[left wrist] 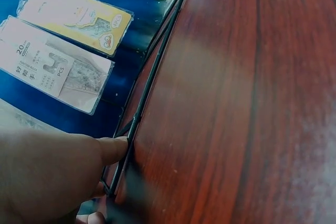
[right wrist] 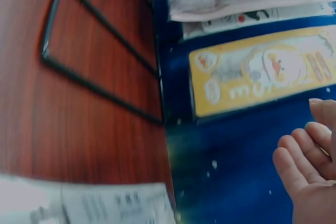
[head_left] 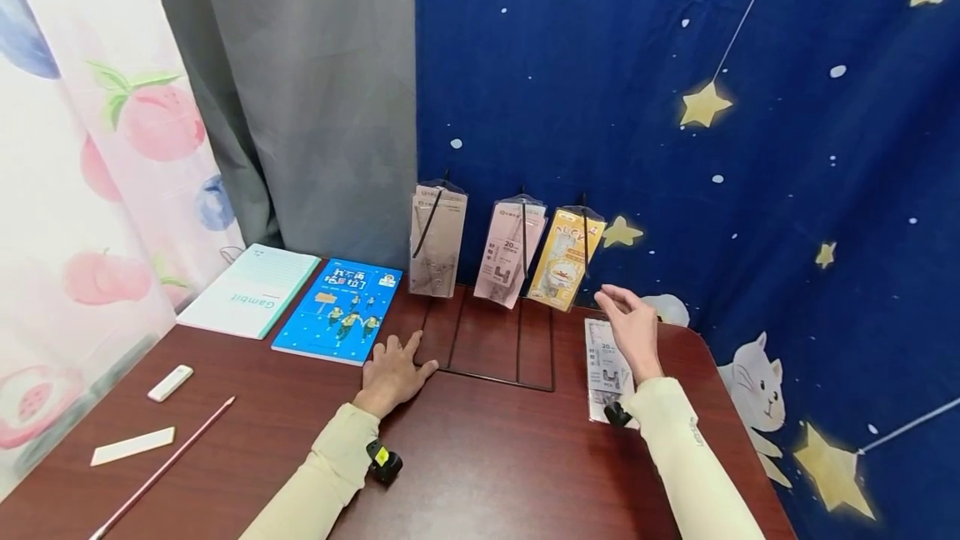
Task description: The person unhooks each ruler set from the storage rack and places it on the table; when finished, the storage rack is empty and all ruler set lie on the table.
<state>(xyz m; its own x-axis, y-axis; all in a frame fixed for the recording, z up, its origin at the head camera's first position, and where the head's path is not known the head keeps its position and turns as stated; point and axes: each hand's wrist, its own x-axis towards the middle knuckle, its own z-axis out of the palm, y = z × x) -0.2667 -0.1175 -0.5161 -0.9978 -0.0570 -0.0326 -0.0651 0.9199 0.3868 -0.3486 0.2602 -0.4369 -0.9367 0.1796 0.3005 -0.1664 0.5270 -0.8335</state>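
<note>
A black wire display rack stands on the table, its hooks carrying packaged ruler sets: a greyish-pink packet, a pink packet and a yellow duck packet. My left hand rests at the rack's left front corner with fingers spread. In the left wrist view its thumb presses the base wire. My right hand is raised just right of the yellow packet, its fingers loosely bent and holding nothing. Below it, a pale ruler-set packet lies on the table, partly covered by the wrist.
Left of the rack lie a blue book and a white-and-teal notebook. Nearer are an eraser, a white strip and a pink pencil. A blue star-patterned curtain hangs behind the table.
</note>
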